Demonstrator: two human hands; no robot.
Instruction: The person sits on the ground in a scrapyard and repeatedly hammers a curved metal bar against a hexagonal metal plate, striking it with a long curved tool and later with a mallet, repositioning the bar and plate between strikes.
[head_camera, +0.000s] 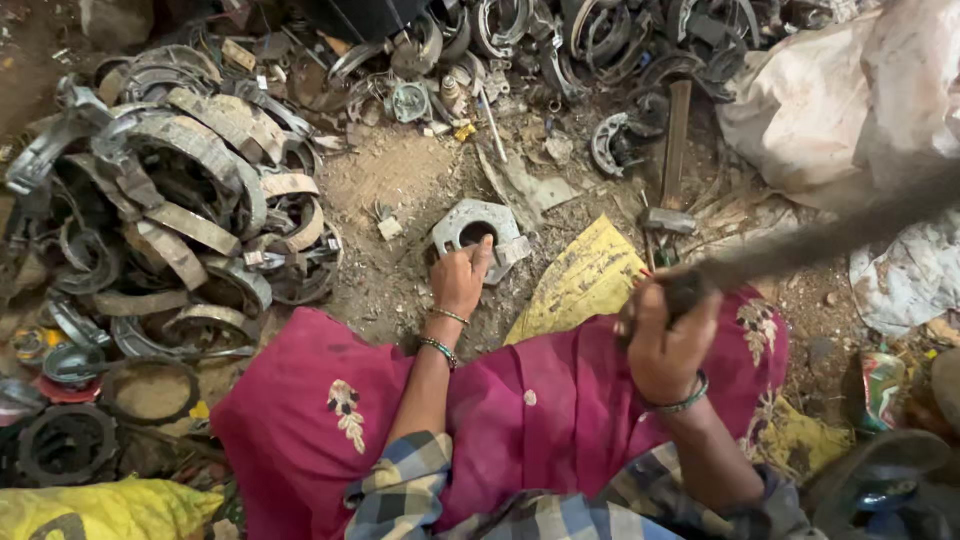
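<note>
My left hand grips the near edge of a grey metal plate with a round hole, which lies on the dirt floor. My right hand is shut around the handle of a long tool that stretches up to the right and is blurred by motion; its far end is out of view. Both wrists wear bangles. My lap is covered by magenta cloth, with checked sleeves below.
A big heap of curved brake shoes and worn linings fills the left. More metal rings and scrap lie along the top. A hammer rests near a yellow sheet. Sacks sit at right.
</note>
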